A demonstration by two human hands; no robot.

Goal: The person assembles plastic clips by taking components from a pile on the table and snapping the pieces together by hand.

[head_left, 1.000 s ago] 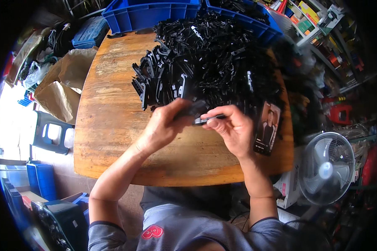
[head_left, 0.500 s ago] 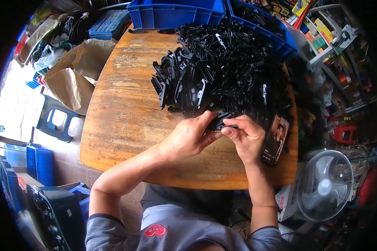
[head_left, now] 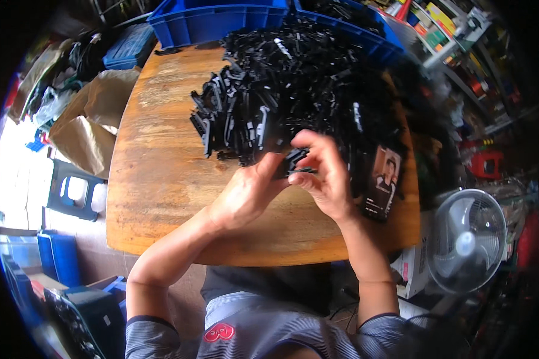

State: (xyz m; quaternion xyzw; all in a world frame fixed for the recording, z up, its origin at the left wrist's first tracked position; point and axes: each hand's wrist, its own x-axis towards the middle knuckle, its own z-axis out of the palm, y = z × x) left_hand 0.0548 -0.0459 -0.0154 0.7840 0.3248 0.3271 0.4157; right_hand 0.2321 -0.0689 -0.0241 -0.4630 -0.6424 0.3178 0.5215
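Observation:
Above the near half of the table, my left hand (head_left: 245, 194) is closed on a small black plastic part (head_left: 296, 157), its thumb toward the pile. Facing it, my right hand (head_left: 328, 179) has its thumb and curled fingers against the part's right side, around a small dark piece (head_left: 305, 170). The right forefinger is raised and slightly blurred. My fingers hide much of the part. Just beyond my hands lies a large heap of similar black plastic parts (head_left: 293, 84). One lighter grey part (head_left: 262, 127) stands out at its near edge.
The wooden table (head_left: 156, 197) has a curved left edge. A phone (head_left: 382, 182) with a lit screen lies right of my hands. Blue crates (head_left: 221, 27) stand behind the heap. A fan (head_left: 466, 242) is at the right, a stool (head_left: 75, 188) and a paper bag (head_left: 87, 140) at the left.
My right forefinger has lifted off the black part, and the right hand has turned. Table, heap and phone appear shifted left in the view.

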